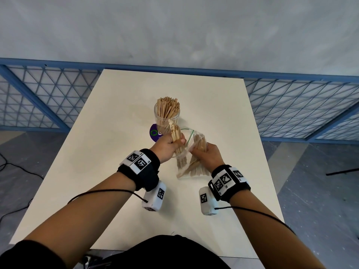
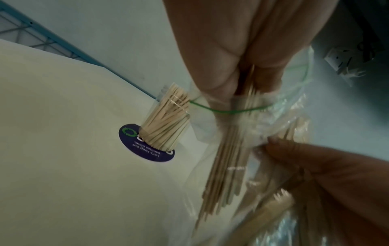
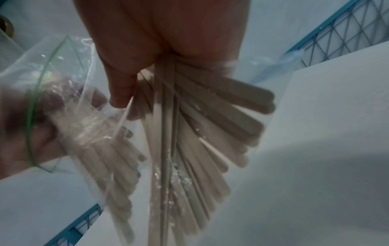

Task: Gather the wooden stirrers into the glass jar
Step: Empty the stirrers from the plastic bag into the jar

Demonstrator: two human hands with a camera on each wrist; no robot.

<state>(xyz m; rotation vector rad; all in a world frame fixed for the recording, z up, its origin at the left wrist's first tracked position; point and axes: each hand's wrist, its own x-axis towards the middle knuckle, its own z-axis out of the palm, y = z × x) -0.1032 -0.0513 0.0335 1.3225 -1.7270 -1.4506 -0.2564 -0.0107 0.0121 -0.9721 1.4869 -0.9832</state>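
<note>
A clear glass jar (image 1: 166,115) (image 2: 166,126) packed with upright wooden stirrers stands mid-table on a purple round sticker (image 1: 153,133) (image 2: 145,149). Just in front of it my left hand (image 1: 168,145) (image 2: 238,69) grips a bundle of stirrers (image 1: 177,135) (image 2: 229,163), its lower half still inside a clear zip bag (image 1: 191,152) (image 2: 284,119) (image 3: 69,106) with a green seal line. My right hand (image 1: 207,154) (image 3: 160,55) grips that bag from the outside, pinching a fan of stirrers (image 3: 202,138) through the plastic. The bag is held off the table.
The cream table (image 1: 120,152) has bare room on both sides of the jar and near me. A blue metal mesh fence (image 1: 38,98) runs behind the far edge. Black cables (image 1: 11,171) lie on the floor at left.
</note>
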